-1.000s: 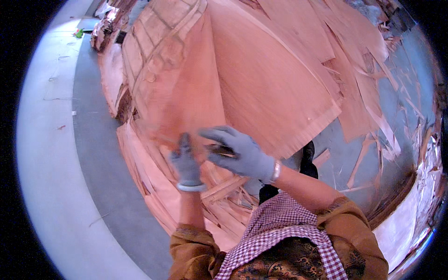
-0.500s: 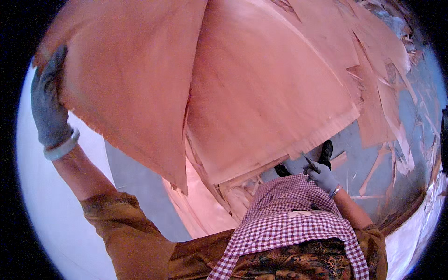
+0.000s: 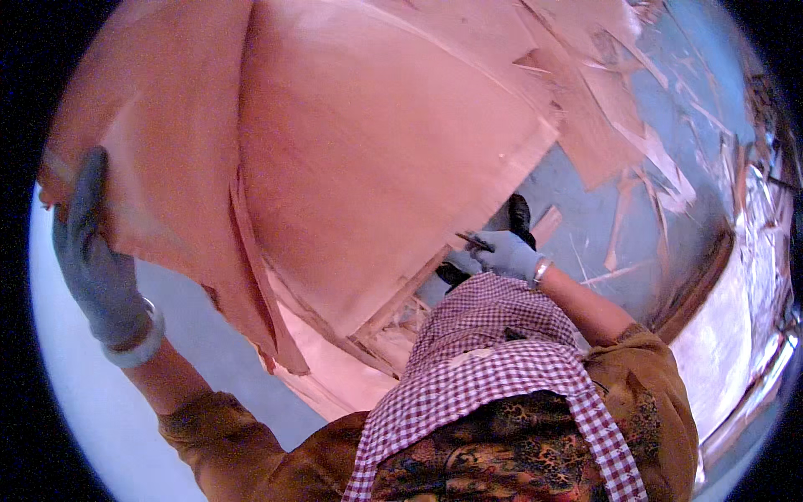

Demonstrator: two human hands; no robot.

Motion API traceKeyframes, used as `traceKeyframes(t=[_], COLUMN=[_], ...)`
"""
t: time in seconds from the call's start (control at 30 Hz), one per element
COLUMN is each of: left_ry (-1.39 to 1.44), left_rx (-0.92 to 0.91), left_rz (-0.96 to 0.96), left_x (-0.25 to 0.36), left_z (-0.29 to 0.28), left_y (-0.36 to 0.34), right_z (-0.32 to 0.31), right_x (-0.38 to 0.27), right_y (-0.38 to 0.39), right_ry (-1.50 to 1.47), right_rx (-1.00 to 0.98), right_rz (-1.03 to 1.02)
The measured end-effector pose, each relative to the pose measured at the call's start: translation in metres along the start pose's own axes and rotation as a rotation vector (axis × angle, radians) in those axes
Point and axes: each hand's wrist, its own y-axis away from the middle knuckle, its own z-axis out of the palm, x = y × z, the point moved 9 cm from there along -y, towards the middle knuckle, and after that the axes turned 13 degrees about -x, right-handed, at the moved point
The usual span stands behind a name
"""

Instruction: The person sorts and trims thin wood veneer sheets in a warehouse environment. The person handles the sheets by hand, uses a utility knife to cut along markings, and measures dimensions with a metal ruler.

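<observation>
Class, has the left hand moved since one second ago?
Yes: the left hand has moved leftward, away from the wood scrap beside the right shoe.

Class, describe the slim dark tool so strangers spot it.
Start at the broad, reddish-brown wood sheet in the upper middle. By its lower-right edge is the grey-gloved right hand. It grips the slim, dark, stick-like tool, far thinner than the black shoes nearby.

This looks like a workshop. Thin reddish-brown wooden sheets (image 3: 376, 159) fill the upper centre. Torn pinkish wooden strips (image 3: 620, 211) litter the blue-grey floor (image 3: 585, 213) at right.
</observation>
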Motion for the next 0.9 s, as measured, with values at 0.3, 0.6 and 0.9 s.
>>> traceKeyframes(t=[0.3,0.6,0.9], left_ry=[1.022,1.647,1.859], left_rx=[-0.077,-0.182,-0.912], left_rz=[-0.394,-0.291,-0.294], left_x=[0.159,0.334,0.47], left_z=[0.064,0.121,0.117], left_y=[-0.023,-0.07,0.165], right_z=[0.002,0.001,-0.034], right_x=[-0.007,0.116,0.052], right_y=[0.045,0.064,0.048], right_ry=[0.038,0.041,-0.202], right_rx=[0.006,-0.213,-0.32], right_rz=[-0.075,0.299,0.255])
